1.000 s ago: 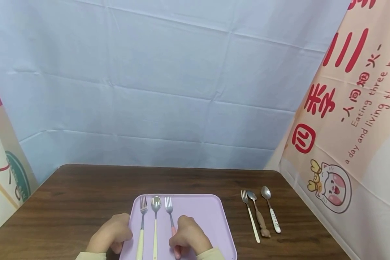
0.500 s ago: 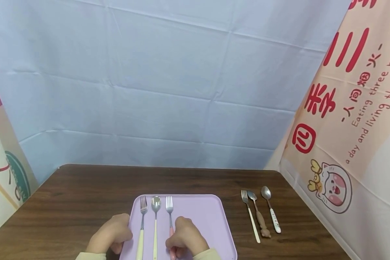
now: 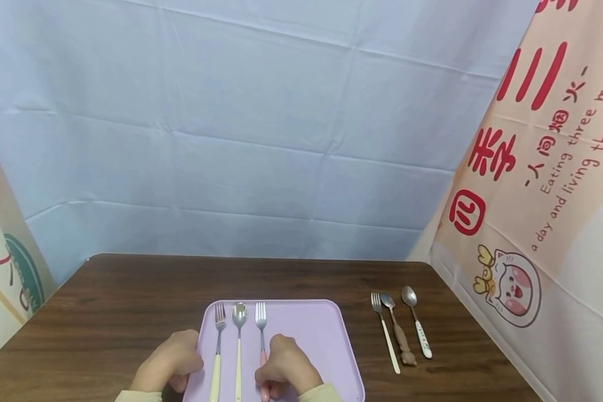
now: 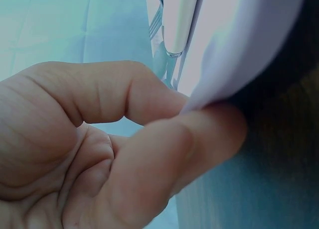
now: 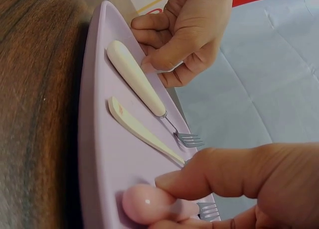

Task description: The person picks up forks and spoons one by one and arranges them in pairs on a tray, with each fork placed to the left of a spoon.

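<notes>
A lilac tray (image 3: 311,329) lies at the table's front, bearing a cream-handled fork (image 3: 215,374), a cream-handled spoon (image 3: 238,360) and a pink-handled fork (image 3: 263,357) side by side. My left hand (image 3: 173,360) pinches the tray's left edge between thumb and finger; the left wrist view shows the tray rim (image 4: 244,55) between them. With thumb and fingers my right hand (image 3: 287,363) pinches the pink handle (image 5: 147,204), right of the spoon. That fork lies on the tray, tines pointing away from me. The tray's near edge is outside the head view.
On the dark wooden table (image 3: 130,290), right of the tray, lie a white-handled fork (image 3: 387,340), a spoon with a brown figure handle (image 3: 401,340) and a spoon with a patterned white handle (image 3: 419,329). A pale blue cloth (image 3: 256,139) hangs behind, a printed cloth (image 3: 532,223) at right.
My right hand has shifted slightly left, bringing the pink-handled fork from a slant to nearly straight, in line with the spoon. My left hand stays at the tray edge.
</notes>
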Motion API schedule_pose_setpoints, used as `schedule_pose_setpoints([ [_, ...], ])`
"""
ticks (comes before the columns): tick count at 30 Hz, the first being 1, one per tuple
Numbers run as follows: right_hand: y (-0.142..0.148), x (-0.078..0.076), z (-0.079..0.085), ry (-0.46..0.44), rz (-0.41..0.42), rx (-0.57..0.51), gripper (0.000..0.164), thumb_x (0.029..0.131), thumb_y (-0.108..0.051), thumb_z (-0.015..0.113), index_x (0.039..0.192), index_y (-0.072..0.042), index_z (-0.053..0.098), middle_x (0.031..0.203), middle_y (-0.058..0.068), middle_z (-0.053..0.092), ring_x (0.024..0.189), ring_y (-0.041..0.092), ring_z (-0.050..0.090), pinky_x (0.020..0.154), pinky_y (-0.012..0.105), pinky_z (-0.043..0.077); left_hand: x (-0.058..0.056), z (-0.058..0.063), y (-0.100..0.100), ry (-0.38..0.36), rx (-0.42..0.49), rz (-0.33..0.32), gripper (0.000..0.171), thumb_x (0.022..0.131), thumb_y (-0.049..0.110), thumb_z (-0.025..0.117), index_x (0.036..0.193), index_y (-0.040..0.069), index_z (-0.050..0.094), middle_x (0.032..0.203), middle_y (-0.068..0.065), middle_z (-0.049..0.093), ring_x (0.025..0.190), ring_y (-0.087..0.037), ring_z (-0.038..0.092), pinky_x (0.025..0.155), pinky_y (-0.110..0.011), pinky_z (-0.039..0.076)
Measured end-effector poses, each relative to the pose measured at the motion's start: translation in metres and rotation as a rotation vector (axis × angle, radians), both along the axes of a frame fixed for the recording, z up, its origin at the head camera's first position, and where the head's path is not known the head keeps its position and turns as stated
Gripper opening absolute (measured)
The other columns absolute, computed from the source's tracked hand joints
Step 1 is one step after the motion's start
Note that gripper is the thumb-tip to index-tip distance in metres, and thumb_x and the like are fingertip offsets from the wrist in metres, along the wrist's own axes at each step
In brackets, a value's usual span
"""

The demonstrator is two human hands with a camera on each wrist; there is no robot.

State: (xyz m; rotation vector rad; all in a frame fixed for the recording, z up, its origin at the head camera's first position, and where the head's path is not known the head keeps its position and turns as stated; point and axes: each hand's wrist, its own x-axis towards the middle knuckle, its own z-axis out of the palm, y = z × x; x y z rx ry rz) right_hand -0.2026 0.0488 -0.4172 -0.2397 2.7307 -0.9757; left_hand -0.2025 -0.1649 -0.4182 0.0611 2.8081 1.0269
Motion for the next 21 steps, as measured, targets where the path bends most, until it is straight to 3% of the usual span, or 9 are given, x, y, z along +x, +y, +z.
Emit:
schedule_pose_setpoints([
  [7, 0.001, 0.0, 0.001, -0.014, 0.005, -0.007, 0.013, 0.057, -0.003, 0.063, 0.056, -0.003, 0.049, 0.037, 0.002, 0.054, 0.031, 0.011, 0.049, 0.047, 0.022, 0.051, 0.0, 0.0, 0.001, 0.003, 0.018, -0.002, 0.009, 0.061, -0.008, 0.048, 0.065, 0.0, 0.045, 0.044, -0.012, 0.05, 0.031, -0.019, 0.05, 0.03, -0.031, 0.05],
  [14, 0.002, 0.001, 0.003, -0.02, 0.017, -0.019, 0.014, 0.057, -0.002, 0.063, 0.055, -0.004, 0.049, 0.038, 0.003, 0.054, 0.031, 0.011, 0.049, 0.042, 0.02, 0.049, 0.001, 0.001, 0.001, -0.001, 0.025, -0.001, 0.01, 0.06, -0.008, 0.048, 0.065, 0.0, 0.045, 0.045, -0.012, 0.05, 0.032, -0.019, 0.05, 0.031, -0.031, 0.051],
  [18, 0.006, 0.001, 0.009, 0.106, 0.063, 0.067, 0.017, 0.054, -0.01, 0.065, 0.053, -0.008, 0.049, 0.043, -0.002, 0.049, 0.039, 0.01, 0.045, 0.038, 0.021, 0.04, 0.001, 0.001, 0.001, -0.004, 0.03, 0.001, 0.01, 0.06, -0.009, 0.047, 0.064, 0.0, 0.045, 0.044, -0.012, 0.05, 0.031, -0.019, 0.05, 0.031, -0.031, 0.051],
  [21, 0.011, -0.001, 0.016, 0.212, 0.107, 0.136, 0.018, 0.054, -0.015, 0.067, 0.062, -0.008, 0.052, 0.054, -0.002, 0.047, 0.048, 0.013, 0.041, 0.041, 0.025, 0.037, 0.001, 0.002, 0.001, -0.002, 0.022, 0.004, 0.01, 0.06, -0.009, 0.047, 0.064, 0.0, 0.045, 0.045, -0.012, 0.05, 0.031, -0.019, 0.05, 0.031, -0.031, 0.05],
])
